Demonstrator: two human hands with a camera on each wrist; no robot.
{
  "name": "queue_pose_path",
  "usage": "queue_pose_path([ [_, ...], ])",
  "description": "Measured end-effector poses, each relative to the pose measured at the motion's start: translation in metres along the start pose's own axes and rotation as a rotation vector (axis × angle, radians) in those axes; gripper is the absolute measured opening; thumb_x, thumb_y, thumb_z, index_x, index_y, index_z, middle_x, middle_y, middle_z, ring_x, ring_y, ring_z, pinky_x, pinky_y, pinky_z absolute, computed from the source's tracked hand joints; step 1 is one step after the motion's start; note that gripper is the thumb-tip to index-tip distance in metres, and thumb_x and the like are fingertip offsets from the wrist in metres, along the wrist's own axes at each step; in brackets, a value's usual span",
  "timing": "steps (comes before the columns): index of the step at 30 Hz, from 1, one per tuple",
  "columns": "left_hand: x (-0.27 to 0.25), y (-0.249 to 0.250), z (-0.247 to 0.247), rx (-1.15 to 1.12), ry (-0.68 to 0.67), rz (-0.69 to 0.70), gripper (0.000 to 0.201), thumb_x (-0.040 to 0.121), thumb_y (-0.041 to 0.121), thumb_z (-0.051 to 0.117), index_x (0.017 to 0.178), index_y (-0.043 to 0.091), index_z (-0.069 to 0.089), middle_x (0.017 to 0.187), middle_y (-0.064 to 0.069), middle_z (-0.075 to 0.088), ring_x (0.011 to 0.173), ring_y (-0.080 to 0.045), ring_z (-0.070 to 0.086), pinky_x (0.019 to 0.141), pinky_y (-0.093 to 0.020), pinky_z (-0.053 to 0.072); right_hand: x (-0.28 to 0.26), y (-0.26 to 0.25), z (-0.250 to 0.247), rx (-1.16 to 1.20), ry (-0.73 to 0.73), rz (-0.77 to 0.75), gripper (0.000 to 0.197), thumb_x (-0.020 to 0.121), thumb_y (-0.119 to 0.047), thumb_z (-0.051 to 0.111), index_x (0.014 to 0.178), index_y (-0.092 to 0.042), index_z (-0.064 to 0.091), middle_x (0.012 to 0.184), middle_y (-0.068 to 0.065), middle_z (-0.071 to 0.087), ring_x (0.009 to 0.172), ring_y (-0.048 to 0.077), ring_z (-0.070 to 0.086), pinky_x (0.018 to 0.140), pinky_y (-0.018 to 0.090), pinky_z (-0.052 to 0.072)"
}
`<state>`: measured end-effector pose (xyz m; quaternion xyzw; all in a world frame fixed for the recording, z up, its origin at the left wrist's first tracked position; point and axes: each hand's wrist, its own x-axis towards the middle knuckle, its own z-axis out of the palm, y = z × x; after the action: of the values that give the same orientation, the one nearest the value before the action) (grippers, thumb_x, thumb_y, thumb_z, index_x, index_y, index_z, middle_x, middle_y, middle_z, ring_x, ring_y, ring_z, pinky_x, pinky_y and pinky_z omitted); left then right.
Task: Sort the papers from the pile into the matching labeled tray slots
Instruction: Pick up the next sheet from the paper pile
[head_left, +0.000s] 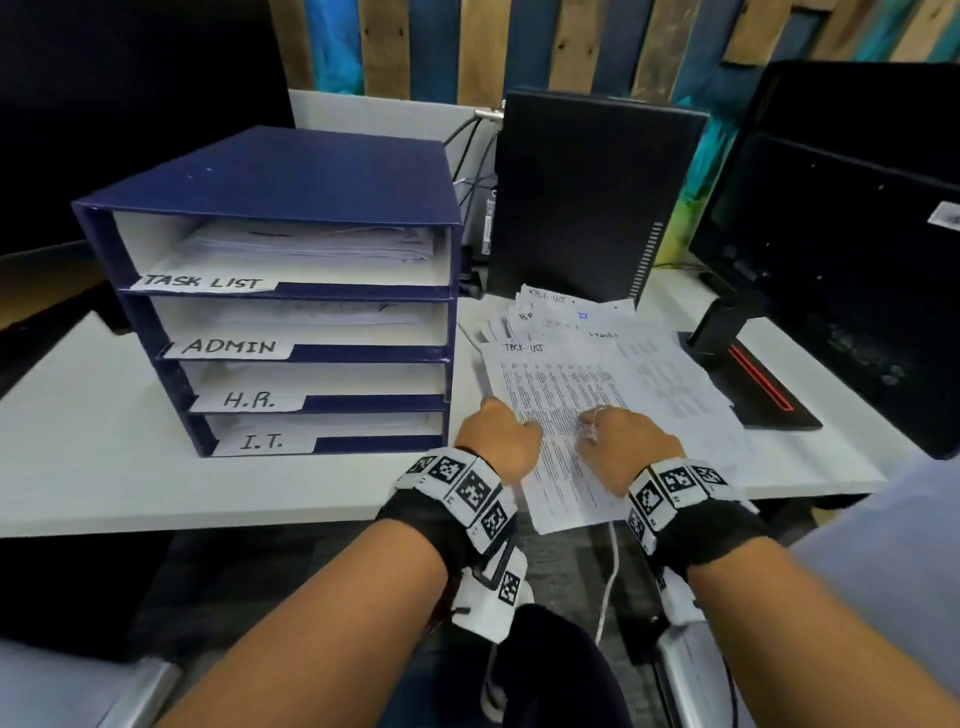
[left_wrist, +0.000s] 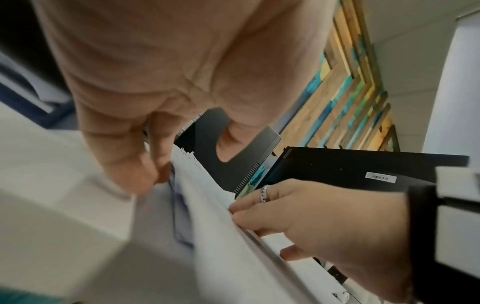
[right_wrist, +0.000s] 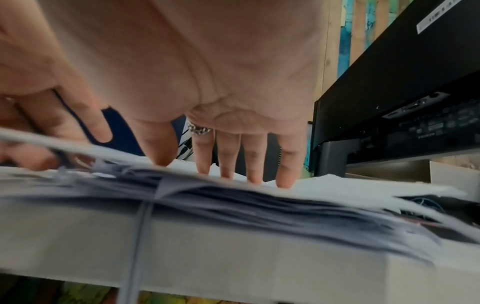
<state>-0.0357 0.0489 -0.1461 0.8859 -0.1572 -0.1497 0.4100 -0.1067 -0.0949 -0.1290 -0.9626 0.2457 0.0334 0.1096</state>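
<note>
Your left hand (head_left: 497, 435) had its fingers curled at the left edge of the top sheet (head_left: 558, 415), thumb and fingers pinching that edge per the left wrist view. Your right hand (head_left: 626, 447) lay on the same sheet with fingers out straight, tips pressing down on the paper, gripping nothing. Ring (right_wrist: 198, 129) on one right finger.

Top sheet was headed "TASK LIST" and sat on the loose pile (head_left: 670, 364), which fanned out messily on the white desk (head_left: 104, 467); the near end of the sheet overhung the desk's front edge.

Blue tray unit (head_left: 291, 182) stood on the desk just left of the pile, four slots top to bottom: "TASK LIST" (head_left: 205, 282), "ADMIN" (head_left: 228, 347), "H.R." (head_left: 248, 400), "I.T." (head_left: 262, 442). Papers showed in the top two slots; I couldn't make out the contents of the lower two.

Behind the pile: black PC tower (head_left: 592, 197), upright, cables (head_left: 467, 156) hanging at its left. Right of the pile: monitor (head_left: 852, 234) seen from the back, its stand base (head_left: 753, 384) touching the pile's right edge. Back wall (head_left: 571, 41) was wood planks with blue and teal paint. Dark screen (head_left: 130, 104) at far left.
</note>
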Motion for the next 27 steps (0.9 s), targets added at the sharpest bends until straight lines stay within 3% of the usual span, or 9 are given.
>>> queue_pose_path([
  [3, 0.004, 0.006, 0.009, -0.065, 0.128, -0.04, 0.051, 0.093, 0.023, 0.056, 0.14, 0.01, 0.043, 0.115, -0.007, 0.067, 0.096, -0.025, 0.065, 0.076, -0.032, 0.055, -0.003, 0.004, 0.005, 0.021, 0.036, -0.042, 0.039, 0.097, -0.038, 0.047, 0.133, -0.032, 0.058, 0.135, -0.002, 0.061, 0.116, 0.023, 0.061, 0.098, 0.04, 0.049],
  [6, 0.006, 0.008, 0.011, -0.101, 0.186, -0.06, 0.031, 0.095, 0.02, 0.057, 0.124, 0.009, 0.059, 0.111, -0.01, 0.069, 0.093, -0.027, 0.067, 0.075, -0.034, 0.057, 0.001, 0.01, -0.001, 0.159, 0.038, -0.039, 0.037, 0.097, -0.038, 0.049, 0.133, -0.034, 0.057, 0.135, -0.002, 0.061, 0.118, 0.023, 0.059, 0.102, 0.04, 0.045],
  [9, 0.005, 0.006, 0.009, -0.053, 0.254, -0.072, 0.021, 0.098, 0.019, 0.052, 0.11, 0.005, 0.062, 0.104, -0.008, 0.068, 0.084, -0.024, 0.063, 0.067, -0.029, 0.05, 0.014, 0.029, -0.011, 0.102, 0.138, 0.097, 0.045, 0.098, -0.041, 0.048, 0.142, -0.031, 0.048, 0.153, -0.003, 0.042, 0.137, 0.027, 0.041, 0.11, 0.049, 0.032],
  [12, 0.004, 0.001, 0.006, -0.092, 0.299, -0.062, 0.021, 0.1, 0.018, 0.05, 0.109, 0.003, 0.062, 0.104, -0.009, 0.068, 0.09, -0.025, 0.064, 0.072, -0.029, 0.051, 0.028, 0.056, -0.025, 0.033, 0.144, 0.32, 0.05, 0.096, -0.035, 0.051, 0.145, -0.026, 0.043, 0.157, 0.004, 0.03, 0.141, 0.037, 0.029, 0.112, 0.057, 0.027],
  [16, 0.009, 0.008, 0.008, -0.258, 0.262, -0.051, 0.023, 0.1, 0.02, 0.051, 0.112, 0.007, 0.065, 0.107, -0.009, 0.069, 0.09, -0.024, 0.065, 0.078, -0.032, 0.054, 0.041, 0.082, -0.035, 0.089, 0.138, 0.446, 0.038, 0.091, -0.021, 0.057, 0.127, -0.01, 0.051, 0.132, 0.016, 0.051, 0.121, 0.041, 0.05, 0.103, 0.054, 0.044],
  [19, 0.015, 0.026, 0.014, -0.271, 0.146, 0.011, 0.029, 0.102, 0.02, 0.046, 0.123, 0.012, 0.063, 0.114, -0.008, 0.068, 0.095, -0.024, 0.065, 0.078, -0.029, 0.052, 0.042, 0.089, -0.039, 0.121, 0.138, 0.426, 0.027, 0.089, -0.012, 0.061, 0.114, -0.004, 0.057, 0.113, 0.018, 0.061, 0.102, 0.037, 0.059, 0.087, 0.042, 0.051],
  [21, 0.018, 0.039, 0.02, -0.164, 0.061, 0.071, 0.032, 0.102, 0.018, 0.042, 0.128, 0.011, 0.06, 0.117, -0.008, 0.067, 0.098, -0.026, 0.065, 0.08, -0.03, 0.052, 0.042, 0.091, -0.04, 0.16, 0.136, 0.416, 0.026, 0.091, -0.007, 0.058, 0.116, -0.001, 0.058, 0.113, 0.02, 0.062, 0.096, 0.036, 0.06, 0.078, 0.037, 0.047],
  [23, 0.022, 0.05, 0.026, -0.035, 0.009, 0.085, 0.031, 0.102, 0.019, 0.041, 0.125, 0.01, 0.059, 0.113, -0.01, 0.067, 0.1, -0.03, 0.064, 0.085, -0.035, 0.054, 0.04, 0.09, -0.041, 0.208, 0.157, 0.408, 0.027, 0.095, -0.008, 0.055, 0.12, -0.001, 0.058, 0.117, 0.02, 0.062, 0.101, 0.038, 0.062, 0.079, 0.037, 0.046],
  [27, 0.025, 0.065, 0.033, 0.147, -0.049, -0.003, 0.019, 0.101, 0.016, 0.041, 0.112, 0.012, 0.055, 0.094, -0.003, 0.058, 0.108, -0.031, 0.06, 0.103, -0.041, 0.043, 0.037, 0.086, -0.039, 0.254, 0.104, 0.355, 0.045, 0.094, -0.026, 0.067, 0.13, -0.002, 0.055, 0.121, 0.015, 0.063, 0.106, 0.033, 0.063, 0.077, 0.034, 0.046],
])
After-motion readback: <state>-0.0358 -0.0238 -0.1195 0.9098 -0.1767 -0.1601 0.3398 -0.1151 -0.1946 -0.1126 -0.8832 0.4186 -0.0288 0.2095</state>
